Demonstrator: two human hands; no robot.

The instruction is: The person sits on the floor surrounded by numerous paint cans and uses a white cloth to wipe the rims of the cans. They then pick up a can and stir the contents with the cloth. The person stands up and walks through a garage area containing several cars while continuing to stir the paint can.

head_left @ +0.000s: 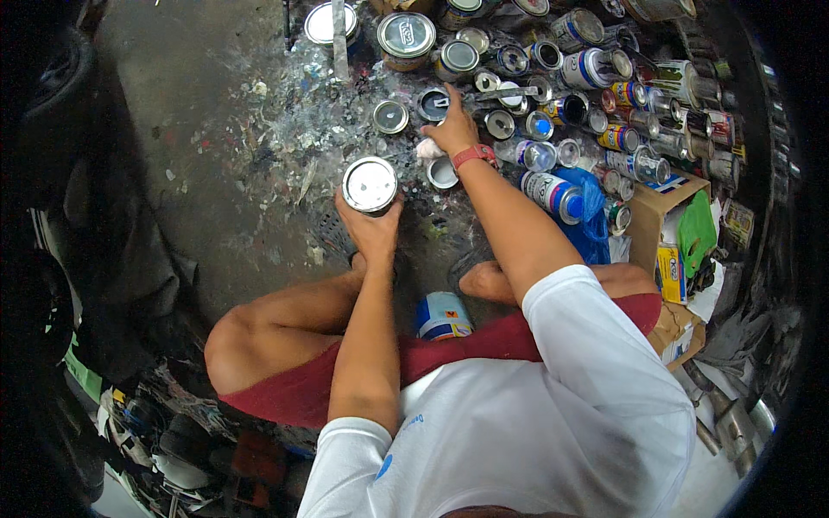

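My left hand [370, 230] is closed round a paint can [370, 183] with a pale, round, metal-rimmed lid, held upright in front of my knees. Farther off and to the right, my right hand [458, 132] has its thumb and forefinger round the side of a small can [430, 104] with a dark inside and a light tab-like mark. A crumpled whitish rag [427, 149] shows below that thumb; I cannot tell whether the hand holds it. Just under the right wrist stands a small can with a grey top [442, 173]. Another small lidded can [390, 116] stands left of the right hand.
Several paint cans and jars [596, 108] crowd the right side. A flat metal strip [339, 43] lies over a lidded can at the back. A scraper-like blade [508, 92] rests across small cans. A cardboard box [649, 216] and blue plastic bag [594, 216] are at right.
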